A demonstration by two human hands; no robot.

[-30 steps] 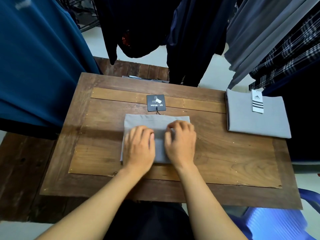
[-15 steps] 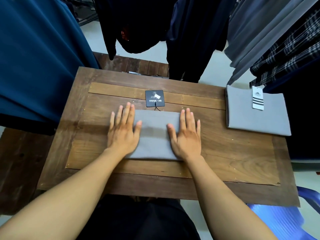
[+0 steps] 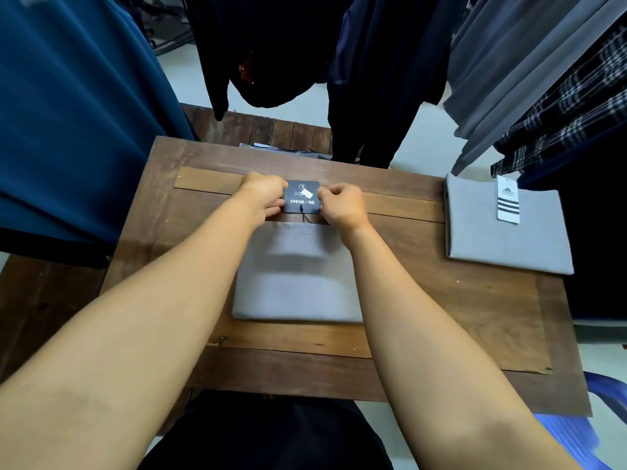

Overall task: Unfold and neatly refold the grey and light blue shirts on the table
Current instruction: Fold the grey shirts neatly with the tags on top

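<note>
two folded shirts lie on the wooden tabletop (image 3: 441, 300) below me. the nearer one, a grey shirt (image 3: 295, 283), sits folded into a neat rectangle in the middle, between my forearms. from its far edge a short black string runs to a black hang tag (image 3: 302, 197) printed "sh - wides", which lies flat on the wood just beyond the shirt. my left hand (image 3: 263, 195) pinches the tag's left edge and my right hand (image 3: 342, 203) pinches its right edge, both with fingers curled in; neither hand touches the cloth itself. well apart, at the right rear corner, the second light grey-blue shirt (image 3: 502, 239) lies folded, with a white striped label (image 3: 508, 203) resting on its far part. hanging clothes crowd the far side: a blue garment (image 3: 68, 96) at left, dark ones in the middle, grey and plaid pieces at right. a blue plastic chair (image 3: 576, 435) shows at the lower right.
</note>
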